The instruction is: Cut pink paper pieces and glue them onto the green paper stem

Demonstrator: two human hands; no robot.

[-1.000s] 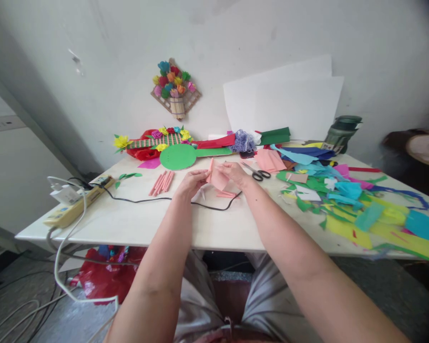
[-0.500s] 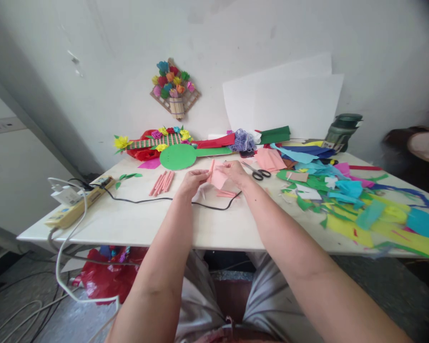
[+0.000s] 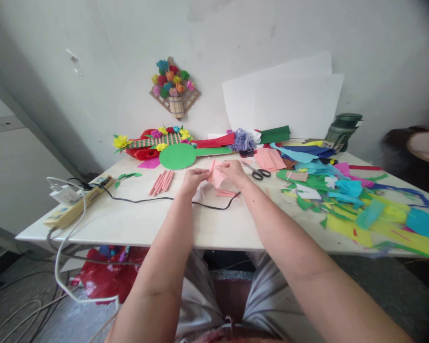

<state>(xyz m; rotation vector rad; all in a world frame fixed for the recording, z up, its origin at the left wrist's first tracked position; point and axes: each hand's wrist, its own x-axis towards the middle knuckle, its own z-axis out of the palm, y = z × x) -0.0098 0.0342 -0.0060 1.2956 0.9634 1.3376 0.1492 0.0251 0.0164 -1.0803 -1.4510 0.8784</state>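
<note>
"What did the left hand [image 3: 195,182] have?"

"A pinch on the pink paper [image 3: 219,180] — a slim roll [image 3: 212,166] slanted up at its left edge."

"And the right hand [image 3: 235,171]?"

"It gripped the same sheet's other side, so the paper spanned both hands over the table [image 3: 128,224]."

"Anything close by?"

"Pink sticks [image 3: 161,183] lay leftward; scissors [image 3: 260,175] lay near the right wrist."

We count one bottle [image 3: 339,134], one power strip [image 3: 75,207], one pair of scissors [image 3: 256,171], one green paddle [image 3: 178,156]; the pink rolls [image 3: 168,181] overlap uncountably.
</note>
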